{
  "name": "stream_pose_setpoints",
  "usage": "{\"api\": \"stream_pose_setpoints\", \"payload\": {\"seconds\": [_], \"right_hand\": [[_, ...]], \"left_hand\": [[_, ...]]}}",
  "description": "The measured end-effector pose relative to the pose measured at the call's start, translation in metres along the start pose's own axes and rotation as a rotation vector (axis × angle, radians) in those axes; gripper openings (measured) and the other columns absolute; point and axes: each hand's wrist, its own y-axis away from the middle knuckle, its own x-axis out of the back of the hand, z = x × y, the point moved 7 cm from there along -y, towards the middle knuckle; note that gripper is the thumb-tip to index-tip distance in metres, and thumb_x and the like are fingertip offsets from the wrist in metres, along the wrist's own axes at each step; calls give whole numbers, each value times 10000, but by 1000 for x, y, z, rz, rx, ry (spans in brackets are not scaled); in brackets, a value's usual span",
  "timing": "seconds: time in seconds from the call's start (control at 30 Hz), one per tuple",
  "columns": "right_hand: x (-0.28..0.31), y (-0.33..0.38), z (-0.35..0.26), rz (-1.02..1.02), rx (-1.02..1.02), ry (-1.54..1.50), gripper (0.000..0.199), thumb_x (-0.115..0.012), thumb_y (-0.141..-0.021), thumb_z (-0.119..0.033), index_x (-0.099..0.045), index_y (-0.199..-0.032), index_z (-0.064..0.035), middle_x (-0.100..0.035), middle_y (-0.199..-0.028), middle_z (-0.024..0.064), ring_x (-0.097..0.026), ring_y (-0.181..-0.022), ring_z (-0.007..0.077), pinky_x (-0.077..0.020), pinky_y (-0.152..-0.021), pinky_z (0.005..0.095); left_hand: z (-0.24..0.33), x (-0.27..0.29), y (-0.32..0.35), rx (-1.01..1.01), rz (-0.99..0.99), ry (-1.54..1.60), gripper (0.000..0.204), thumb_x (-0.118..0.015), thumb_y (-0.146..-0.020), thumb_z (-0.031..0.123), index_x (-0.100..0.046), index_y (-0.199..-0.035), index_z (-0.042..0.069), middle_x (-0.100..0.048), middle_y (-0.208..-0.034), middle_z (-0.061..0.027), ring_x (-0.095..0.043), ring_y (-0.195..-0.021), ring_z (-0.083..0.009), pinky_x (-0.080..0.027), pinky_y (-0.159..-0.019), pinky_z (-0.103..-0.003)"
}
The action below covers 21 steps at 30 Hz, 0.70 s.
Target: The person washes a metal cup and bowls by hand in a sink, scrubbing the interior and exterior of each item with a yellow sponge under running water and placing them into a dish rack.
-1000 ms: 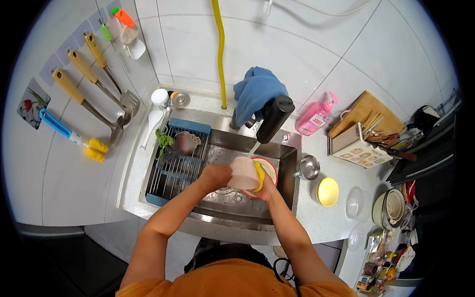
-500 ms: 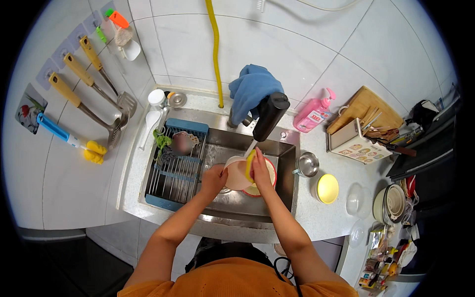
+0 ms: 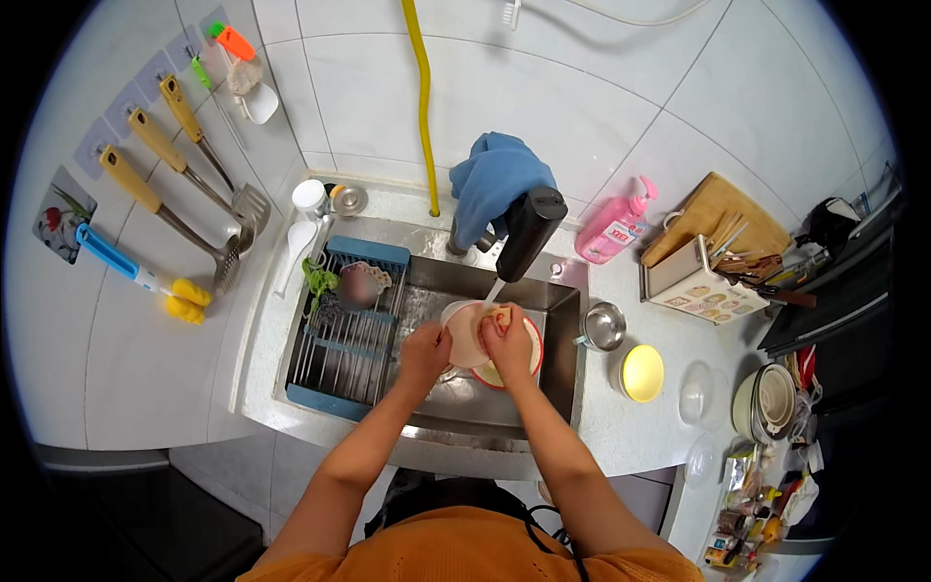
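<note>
Left hand (image 3: 424, 351) at the bowl's left rim, fingers bent together and clamped on it. Bowl (image 3: 465, 335), pale pink, is held over the sink (image 3: 465, 415) under the tap (image 3: 531, 233), its mouth tipped toward the wearer. Right hand (image 3: 509, 339) lies over the bowl's right side, fingers curled close together; cannot tell what they grip. A small orange-toned patch (image 3: 502, 316) shows by those fingers, too small to identify.

Hidden: bowl's right part, behind the right hand; much of the red-rimmed dish (image 3: 535, 357) below, covered by bowl and hand. Item in the rack (image 3: 308, 367) is blurred over its middle. Clutter (image 3: 742, 519) at lower right hard to sort; picture corners black.

Against half a second ago: yellow sponge then plain at the bowl's right edge, now no longer clearly seen; right hand lies further over the bowl. Tap and rack unchanged.

Labels: pink bottle (image 3: 613, 233) carries a pale printed label; chopstick box (image 3: 703, 281) has small round pictures and tiny print, not legible.
</note>
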Motion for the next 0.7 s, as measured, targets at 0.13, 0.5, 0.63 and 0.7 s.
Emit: {"api": "stream_pose_setpoints", "payload": {"seconds": [0.13,0.5,0.63,0.7], "right_hand": [[-27,19,43,168,-305,-268,359,-634,-748,-263,-501,-981,-24,-598,-805,162,-596,-763,297,-454,-665,368],[20,-5,-25,-72,381,12,301,-634,-690,-52,-568,-981,-95,-616,-816,122,-609,-709,263,-483,-624,326],[23,-4,-52,-203,582,163,378,-634,-655,-28,-545,-1014,-106,-605,-948,92,-608,-775,239,-493,-666,312],[20,-4,-58,-224,656,196,394,-637,-648,-26,-534,-1020,-102,-600,-961,89,-607,-783,233,-493,-668,310]], "left_hand": [[6,0,7,0,75,20,163,-572,-751,88,-488,-632,14,-514,-606,-151,-525,-559,-334,-408,-494,-392],[-50,-31,20,142,-289,326,497,-668,-723,224,-416,-1101,25,-489,-1043,-162,-497,-951,-257,-390,-836,-302],[-5,-27,-12,-22,-531,287,762,-680,-662,219,-285,-1277,5,-408,-1186,-210,-398,-1114,-345,-284,-983,-373],[-6,-31,-17,-52,-528,338,774,-667,-636,188,-285,-1282,-5,-412,-1178,-218,-385,-1115,-364,-273,-988,-394]]}}
